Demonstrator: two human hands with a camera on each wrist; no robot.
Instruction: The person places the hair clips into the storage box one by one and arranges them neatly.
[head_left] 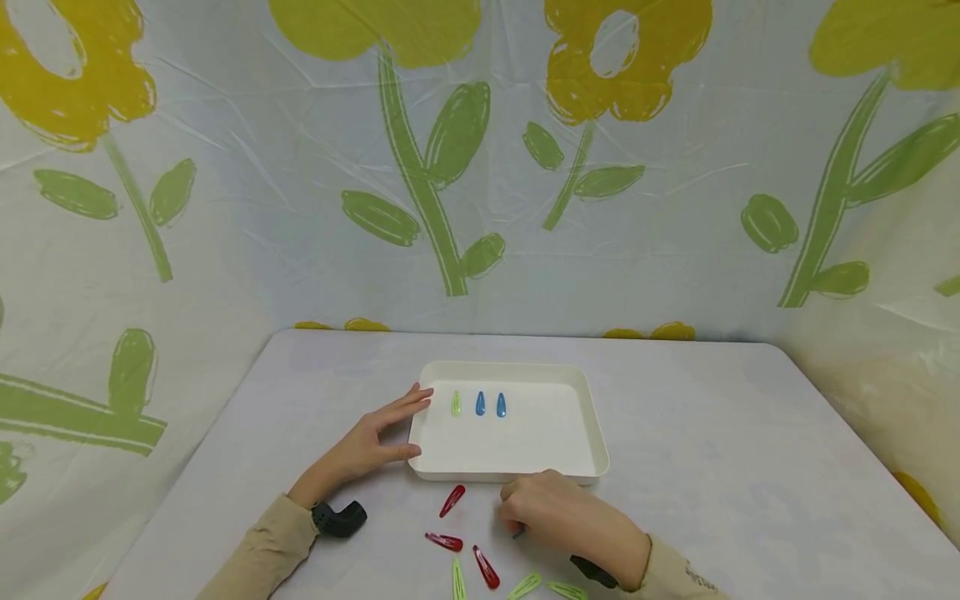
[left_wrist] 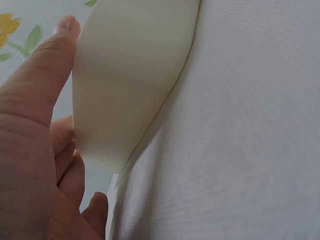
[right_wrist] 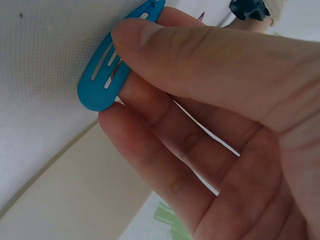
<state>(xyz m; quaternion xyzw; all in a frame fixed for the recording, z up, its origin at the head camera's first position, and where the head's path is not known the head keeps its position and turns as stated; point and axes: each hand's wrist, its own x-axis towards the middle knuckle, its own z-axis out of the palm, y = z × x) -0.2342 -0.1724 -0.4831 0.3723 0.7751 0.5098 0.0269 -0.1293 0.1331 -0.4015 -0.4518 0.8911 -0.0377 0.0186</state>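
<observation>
In the head view, a white tray [head_left: 543,429] lies on the table. My left hand [head_left: 372,439] rests at its left side, thumb and fingers spread along the rim. The left wrist view shows the thumb against the tray's outer wall [left_wrist: 130,85]. My right hand [head_left: 558,508] is just in front of the tray's near edge, and it pinches a blue snap hair clip [right_wrist: 102,75] between thumb and fingers. Inside the tray, a green hair clip [head_left: 456,403] and two blue hair clips [head_left: 481,404] stand in a row toward the upper left.
Between the hands, three red hair clips [head_left: 486,568] lie scattered on the table in front of the tray. Three green hair clips [head_left: 524,586] are nearer the bottom edge of the head view. A flower-printed cloth [head_left: 300,208] hangs behind the table.
</observation>
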